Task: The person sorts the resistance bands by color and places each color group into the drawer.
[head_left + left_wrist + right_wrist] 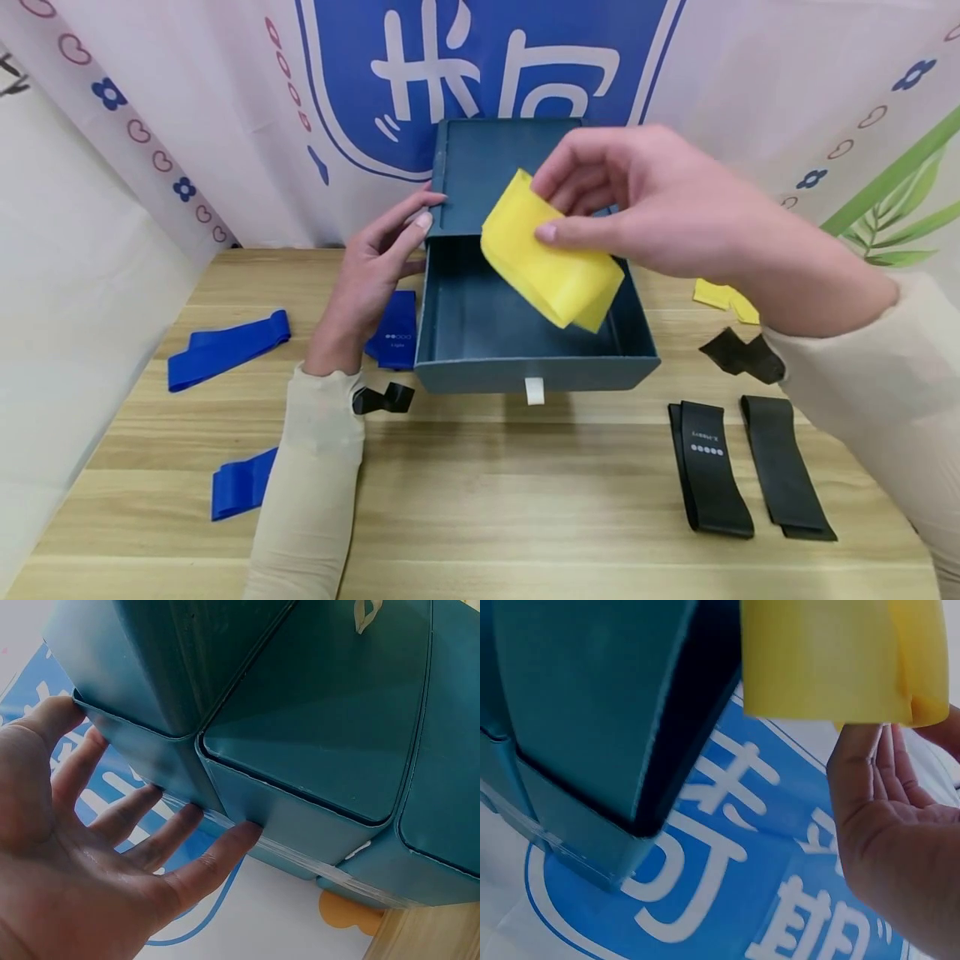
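Observation:
In the head view my right hand (645, 200) pinches a folded yellow resistance band (547, 250) between thumb and fingers. The band hangs above the pulled-out drawer (536, 375) of a dark teal box (495, 179), and the drawer has a small white pull tab. In the right wrist view the yellow band (825, 667) shows as a wide loop over the fingers. My left hand (375, 267) lies against the box's left side. Its spread, nearly straight fingers touch the drawer unit (300, 712) in the left wrist view.
Blue bands (228, 350) lie on the wooden table left of the box, one (397, 333) beside it. Black bands (712, 475) and a yellow band (723, 298) lie to the right. A printed curtain (225, 83) hangs behind the box.

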A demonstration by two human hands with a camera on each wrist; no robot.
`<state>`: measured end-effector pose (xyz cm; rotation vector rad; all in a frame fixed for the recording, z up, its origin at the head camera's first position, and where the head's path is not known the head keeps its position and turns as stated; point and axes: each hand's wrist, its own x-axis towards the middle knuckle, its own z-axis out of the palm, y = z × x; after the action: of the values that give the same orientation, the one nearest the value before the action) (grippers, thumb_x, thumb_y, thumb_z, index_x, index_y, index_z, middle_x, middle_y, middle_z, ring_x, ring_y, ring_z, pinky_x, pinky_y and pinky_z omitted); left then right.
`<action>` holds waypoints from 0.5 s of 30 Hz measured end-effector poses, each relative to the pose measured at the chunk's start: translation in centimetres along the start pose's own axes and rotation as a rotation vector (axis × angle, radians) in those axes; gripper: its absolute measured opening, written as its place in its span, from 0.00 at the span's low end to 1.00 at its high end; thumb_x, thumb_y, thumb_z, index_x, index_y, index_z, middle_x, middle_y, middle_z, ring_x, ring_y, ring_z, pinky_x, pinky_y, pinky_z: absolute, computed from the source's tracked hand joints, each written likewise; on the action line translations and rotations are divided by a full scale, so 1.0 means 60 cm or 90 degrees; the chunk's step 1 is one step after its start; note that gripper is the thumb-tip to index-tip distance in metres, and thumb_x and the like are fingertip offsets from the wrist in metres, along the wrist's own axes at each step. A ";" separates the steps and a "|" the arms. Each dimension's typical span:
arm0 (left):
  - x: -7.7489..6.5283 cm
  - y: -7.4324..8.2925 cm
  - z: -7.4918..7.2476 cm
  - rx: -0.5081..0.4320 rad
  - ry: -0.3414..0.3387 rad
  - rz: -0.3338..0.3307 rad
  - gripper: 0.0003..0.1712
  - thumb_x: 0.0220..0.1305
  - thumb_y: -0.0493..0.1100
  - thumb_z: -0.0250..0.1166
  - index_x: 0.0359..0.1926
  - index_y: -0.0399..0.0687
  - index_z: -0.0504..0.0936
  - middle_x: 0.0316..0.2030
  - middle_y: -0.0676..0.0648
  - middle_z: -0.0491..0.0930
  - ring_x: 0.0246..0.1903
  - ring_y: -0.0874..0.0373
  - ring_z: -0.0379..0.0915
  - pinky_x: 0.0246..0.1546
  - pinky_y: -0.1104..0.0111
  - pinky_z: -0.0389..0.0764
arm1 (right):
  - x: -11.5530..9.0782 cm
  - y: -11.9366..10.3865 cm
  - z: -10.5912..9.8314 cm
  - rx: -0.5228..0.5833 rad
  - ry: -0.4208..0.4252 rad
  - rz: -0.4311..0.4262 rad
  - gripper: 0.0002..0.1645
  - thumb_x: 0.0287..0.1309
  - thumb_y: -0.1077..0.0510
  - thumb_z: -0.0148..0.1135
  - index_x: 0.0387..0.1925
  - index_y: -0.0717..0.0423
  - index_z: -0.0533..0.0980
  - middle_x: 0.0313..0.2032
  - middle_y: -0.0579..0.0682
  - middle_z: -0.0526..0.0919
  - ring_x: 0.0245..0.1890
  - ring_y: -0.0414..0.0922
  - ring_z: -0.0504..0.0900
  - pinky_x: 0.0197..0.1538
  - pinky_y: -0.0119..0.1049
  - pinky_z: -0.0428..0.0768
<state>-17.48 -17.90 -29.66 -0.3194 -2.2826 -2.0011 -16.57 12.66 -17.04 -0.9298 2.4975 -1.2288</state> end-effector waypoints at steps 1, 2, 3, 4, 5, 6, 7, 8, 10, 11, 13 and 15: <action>0.000 0.000 0.000 0.000 0.000 0.001 0.23 0.84 0.55 0.56 0.73 0.62 0.80 0.81 0.64 0.65 0.75 0.50 0.70 0.69 0.39 0.79 | 0.000 -0.010 0.006 -0.015 -0.012 0.004 0.22 0.65 0.41 0.76 0.54 0.45 0.83 0.49 0.48 0.90 0.47 0.48 0.89 0.49 0.40 0.92; 0.000 0.000 0.000 -0.001 0.001 0.001 0.23 0.84 0.55 0.55 0.73 0.62 0.80 0.81 0.64 0.65 0.75 0.50 0.70 0.69 0.39 0.79 | -0.003 -0.028 0.014 -0.042 -0.015 0.022 0.21 0.65 0.41 0.76 0.52 0.45 0.83 0.48 0.46 0.90 0.47 0.46 0.88 0.50 0.40 0.91; 0.000 0.000 0.000 -0.002 0.001 0.002 0.23 0.84 0.54 0.55 0.73 0.61 0.80 0.81 0.64 0.66 0.75 0.50 0.71 0.69 0.39 0.79 | -0.001 -0.033 0.020 -0.050 -0.029 0.028 0.19 0.67 0.44 0.75 0.53 0.47 0.83 0.48 0.48 0.90 0.46 0.47 0.88 0.49 0.39 0.90; 0.000 -0.001 0.000 -0.004 0.001 0.002 0.23 0.84 0.54 0.55 0.73 0.61 0.80 0.81 0.64 0.66 0.75 0.50 0.71 0.69 0.39 0.79 | 0.000 -0.039 0.025 -0.057 -0.043 0.036 0.16 0.69 0.48 0.74 0.53 0.48 0.83 0.48 0.49 0.90 0.46 0.47 0.88 0.49 0.38 0.90; 0.000 -0.001 0.000 -0.005 0.000 0.003 0.23 0.84 0.54 0.55 0.73 0.61 0.80 0.80 0.64 0.66 0.74 0.50 0.71 0.69 0.39 0.79 | 0.000 -0.043 0.030 -0.064 -0.057 0.045 0.13 0.71 0.51 0.73 0.52 0.49 0.83 0.48 0.49 0.90 0.45 0.47 0.87 0.49 0.39 0.89; 0.000 -0.001 0.000 -0.006 0.000 0.003 0.23 0.84 0.54 0.56 0.73 0.61 0.80 0.80 0.64 0.66 0.74 0.50 0.71 0.69 0.39 0.79 | 0.002 -0.044 0.035 -0.068 -0.071 0.055 0.12 0.71 0.54 0.72 0.52 0.50 0.83 0.47 0.50 0.90 0.45 0.47 0.87 0.49 0.38 0.89; 0.000 -0.001 0.000 -0.006 0.000 0.003 0.23 0.84 0.54 0.56 0.73 0.61 0.80 0.80 0.64 0.66 0.74 0.50 0.71 0.69 0.39 0.79 | 0.004 -0.042 0.039 -0.070 -0.085 0.063 0.11 0.71 0.56 0.71 0.52 0.52 0.83 0.47 0.50 0.90 0.45 0.48 0.87 0.50 0.38 0.89; 0.000 -0.001 0.000 -0.007 -0.001 0.003 0.23 0.84 0.54 0.56 0.73 0.61 0.80 0.80 0.64 0.66 0.74 0.50 0.71 0.69 0.38 0.79 | 0.007 -0.039 0.042 -0.067 -0.100 0.069 0.11 0.71 0.58 0.71 0.52 0.53 0.83 0.47 0.51 0.90 0.45 0.48 0.87 0.50 0.38 0.89; 0.000 -0.001 0.000 -0.009 -0.002 0.003 0.23 0.84 0.54 0.56 0.73 0.61 0.80 0.80 0.64 0.66 0.75 0.49 0.71 0.69 0.38 0.78 | 0.012 -0.031 0.047 -0.063 -0.126 0.081 0.09 0.72 0.60 0.70 0.51 0.53 0.84 0.46 0.52 0.89 0.45 0.48 0.87 0.51 0.39 0.88; 0.000 -0.001 0.000 -0.009 -0.002 0.003 0.23 0.84 0.54 0.56 0.73 0.61 0.80 0.80 0.64 0.66 0.75 0.50 0.70 0.69 0.38 0.78 | 0.015 -0.025 0.049 -0.061 -0.138 0.086 0.09 0.72 0.60 0.70 0.51 0.54 0.84 0.46 0.52 0.89 0.46 0.48 0.87 0.52 0.39 0.88; 0.001 -0.002 0.000 -0.011 -0.003 0.003 0.23 0.84 0.53 0.56 0.73 0.61 0.80 0.81 0.64 0.66 0.75 0.49 0.70 0.69 0.37 0.78 | 0.022 -0.012 0.052 -0.062 -0.157 0.096 0.09 0.73 0.60 0.69 0.51 0.54 0.84 0.47 0.53 0.89 0.47 0.48 0.87 0.54 0.40 0.88; 0.000 -0.002 0.000 -0.012 -0.004 0.003 0.23 0.84 0.53 0.56 0.73 0.61 0.80 0.81 0.64 0.66 0.75 0.49 0.70 0.69 0.37 0.78 | 0.028 -0.002 0.055 -0.066 -0.174 0.103 0.09 0.73 0.60 0.68 0.52 0.54 0.84 0.48 0.53 0.89 0.48 0.49 0.87 0.58 0.42 0.87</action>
<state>-17.53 -17.94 -29.76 -0.3327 -2.2648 -2.0238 -16.38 9.44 -18.86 -0.8366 2.3816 -0.8668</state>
